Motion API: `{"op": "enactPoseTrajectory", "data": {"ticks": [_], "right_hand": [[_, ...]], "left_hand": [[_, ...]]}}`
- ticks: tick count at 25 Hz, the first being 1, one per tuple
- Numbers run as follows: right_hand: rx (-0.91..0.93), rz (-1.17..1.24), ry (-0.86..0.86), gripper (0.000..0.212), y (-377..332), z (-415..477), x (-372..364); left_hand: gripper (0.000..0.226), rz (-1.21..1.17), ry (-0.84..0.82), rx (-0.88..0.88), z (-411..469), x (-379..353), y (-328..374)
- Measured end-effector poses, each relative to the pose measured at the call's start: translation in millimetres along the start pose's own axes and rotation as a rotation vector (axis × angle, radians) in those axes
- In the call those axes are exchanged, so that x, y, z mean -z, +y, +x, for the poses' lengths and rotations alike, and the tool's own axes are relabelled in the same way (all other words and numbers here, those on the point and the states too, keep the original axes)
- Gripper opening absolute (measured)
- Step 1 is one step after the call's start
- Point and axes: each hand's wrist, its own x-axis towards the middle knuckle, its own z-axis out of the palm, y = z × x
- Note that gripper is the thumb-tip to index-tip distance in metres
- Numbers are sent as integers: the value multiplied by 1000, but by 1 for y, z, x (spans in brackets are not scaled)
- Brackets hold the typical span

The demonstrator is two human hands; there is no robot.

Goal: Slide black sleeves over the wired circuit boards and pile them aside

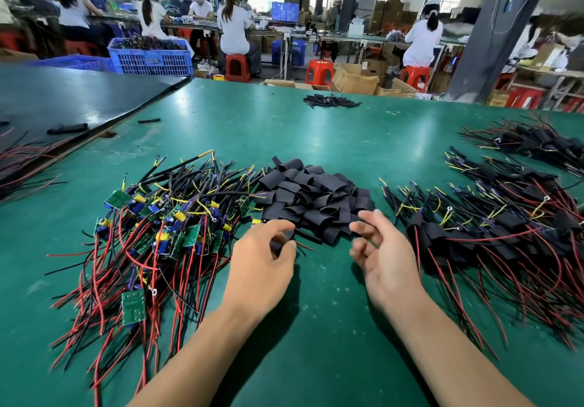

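One green table [316,128], workshop [316,37] | left fingers [278,226] pinch sleeve [286,235] | right fingers [376,226] loose, empty

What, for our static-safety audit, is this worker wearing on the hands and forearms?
Nothing is worn. The left hand and right hand are bare: no gloves, rings or finger cots. No watch, bracelet or grounding strap shows at either wrist, and both forearms are uncovered down to the picture's lower edge, with no sleeve in view.
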Motion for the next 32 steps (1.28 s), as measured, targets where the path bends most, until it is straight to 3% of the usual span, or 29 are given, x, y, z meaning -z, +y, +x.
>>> {"op": "enactPoseTrajectory", "data": {"ticks": [5, 7, 16, 21, 26, 32], "right_hand": [[401, -760, -314, 17, 24, -17, -4], [472, -911, -411, 16, 28, -23, -4], [444, -930, -404, 14, 23, -26, -4], [444, -923, -404, 14, 23, -27, -4], [470, -931, -482, 12, 23, -27, -3], [766, -1426, -780, 35, 26, -29, -5]], "left_hand": [[41, 117, 93, 103, 6, 11, -3], [46, 183, 64, 149, 10, 16, -5], [34, 277, 16, 181, 16, 25, -10], [51, 403, -68, 162, 13, 24, -9], [36, 495, -8, 128, 13, 26, -12], [17, 204, 159, 50, 11, 20, -8]]}}
